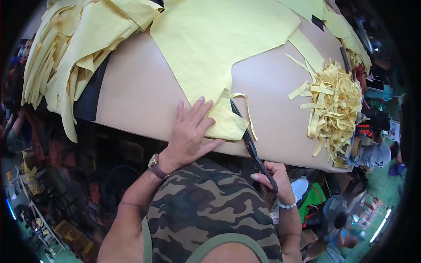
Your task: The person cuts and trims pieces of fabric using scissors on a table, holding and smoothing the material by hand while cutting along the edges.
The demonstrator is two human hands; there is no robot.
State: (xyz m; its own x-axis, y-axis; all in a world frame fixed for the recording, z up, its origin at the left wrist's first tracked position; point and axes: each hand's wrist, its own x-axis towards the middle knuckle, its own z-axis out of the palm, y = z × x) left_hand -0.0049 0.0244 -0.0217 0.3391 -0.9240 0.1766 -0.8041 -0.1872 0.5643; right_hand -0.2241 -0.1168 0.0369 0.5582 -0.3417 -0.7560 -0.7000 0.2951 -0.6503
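Along the near edge of the table (131, 87), the left hand (186, 136), fingers spread, lies on the yellow sheet (206, 39) while the right hand (280, 179) curls round the scissors (251, 148), one strip (250, 117) seemingly part-cut, offcuts (335, 105) heaped rightward, remaining cutting unclear.

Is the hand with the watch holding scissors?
No, the left hand, with the watch, rests partly on the yellow sheet; the right hand holds the scissors.
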